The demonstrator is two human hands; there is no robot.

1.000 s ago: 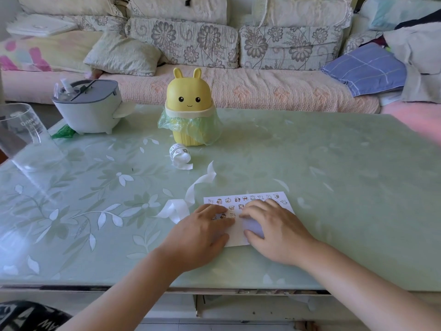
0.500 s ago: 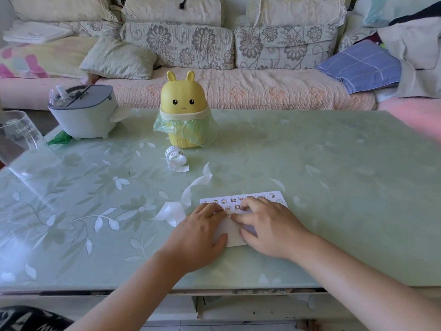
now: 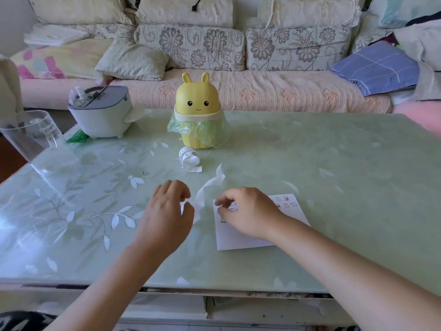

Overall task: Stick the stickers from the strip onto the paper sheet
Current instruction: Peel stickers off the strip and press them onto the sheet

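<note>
The paper sheet (image 3: 238,240) is lying flat on the green table (image 3: 346,187), and everything here is turning on what is sitting just off its left edge. There the white strip (image 3: 207,187) is curling up off the tabletop. Its long axis is running from beside the sheet's left edge away past the sheet's far-left corner, where its tip is standing in the air.

The left hand (image 3: 167,211) is hovering just left of the sheet, right at the strip's near end. Its fingers are curling loosely, with a bit of white showing between thumb and forefinger. Whether it is actually pinching the strip, I cannot tell.

The right hand (image 3: 250,211) is resting over the sheet itself, thumb and forefinger crooking toward each other above the left edge. If something tiny is between them, it is too small to make out.

The left hand is the nearer one to the strip, though the right fingertips (image 3: 217,202) are pointing straight at it, close by. A few stickers (image 3: 286,202) are already sitting along the sheet's far edge, and the sticker roll (image 3: 188,157) is lying well beyond the far-left corner.
</note>
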